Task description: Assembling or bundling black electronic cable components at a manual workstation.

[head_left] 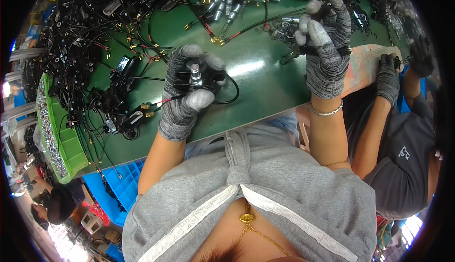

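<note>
My left hand (182, 96), in a grey knit glove with pale fingertips, is closed around a black cable-fitted part with a silver metal cylinder (195, 75) standing upright in it. A black cable (236, 89) loops out to the right of this part. A red and black wire pair with brass ends runs out on its left. My right hand (327, 49), gloved alike, is raised at the right over the table, with bent fingers. Something dark shows between its fingers and beside the palm, but its kind is hidden. Small metal rings (284, 31) lie just left of it.
On the green table (260, 89), a heap of black wired parts (90, 30) covers the left and back. Silver cylinders and springs (232, 6) lie at the back. A green bin (71, 143) holds small metal pieces; a blue crate (125, 186) stands below. A co-worker's gloved hand (388, 79) is at right.
</note>
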A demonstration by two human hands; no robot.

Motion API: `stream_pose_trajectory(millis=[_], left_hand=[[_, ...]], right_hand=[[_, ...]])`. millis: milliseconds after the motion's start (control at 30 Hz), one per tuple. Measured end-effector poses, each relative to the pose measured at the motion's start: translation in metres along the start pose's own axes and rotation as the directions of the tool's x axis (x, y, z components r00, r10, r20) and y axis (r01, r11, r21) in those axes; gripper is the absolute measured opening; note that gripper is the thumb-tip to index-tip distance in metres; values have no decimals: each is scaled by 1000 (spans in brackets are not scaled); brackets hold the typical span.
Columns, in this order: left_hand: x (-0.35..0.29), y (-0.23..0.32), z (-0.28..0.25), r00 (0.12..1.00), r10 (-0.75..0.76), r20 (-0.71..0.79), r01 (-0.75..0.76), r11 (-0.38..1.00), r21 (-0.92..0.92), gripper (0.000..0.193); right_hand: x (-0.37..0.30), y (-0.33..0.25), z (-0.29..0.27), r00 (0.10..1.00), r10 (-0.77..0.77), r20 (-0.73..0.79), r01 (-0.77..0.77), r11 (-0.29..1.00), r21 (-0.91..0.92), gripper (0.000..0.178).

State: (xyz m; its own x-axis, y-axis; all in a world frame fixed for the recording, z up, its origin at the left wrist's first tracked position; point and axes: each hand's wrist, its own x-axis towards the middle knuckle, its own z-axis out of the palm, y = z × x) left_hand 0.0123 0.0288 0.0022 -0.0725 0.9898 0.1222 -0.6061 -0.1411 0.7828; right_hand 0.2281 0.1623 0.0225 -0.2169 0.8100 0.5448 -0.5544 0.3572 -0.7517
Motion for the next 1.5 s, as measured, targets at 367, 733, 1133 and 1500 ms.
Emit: stream_pose_trajectory(millis=[367,733,1133,1500], left_hand=[[-2,-1,-7,999,24,43,-28,997,78,42],[-3,5,1,996,-63,-57,67,995,72,25],[-3,-3,-11,999,-42,8,42,999,-6,26],[-5,0,-5,998,-64,-25,66,996,68,18]], right_hand=[[-3,-1,15,999,17,-45,-23,992,-123,54],[-18,10,29,949,-167,-268,40,905,-423,60],[-21,13,36,914,-235,-330,90,912,-401,51],[-28,9,26,997,-74,-9,73,963,258,49]])
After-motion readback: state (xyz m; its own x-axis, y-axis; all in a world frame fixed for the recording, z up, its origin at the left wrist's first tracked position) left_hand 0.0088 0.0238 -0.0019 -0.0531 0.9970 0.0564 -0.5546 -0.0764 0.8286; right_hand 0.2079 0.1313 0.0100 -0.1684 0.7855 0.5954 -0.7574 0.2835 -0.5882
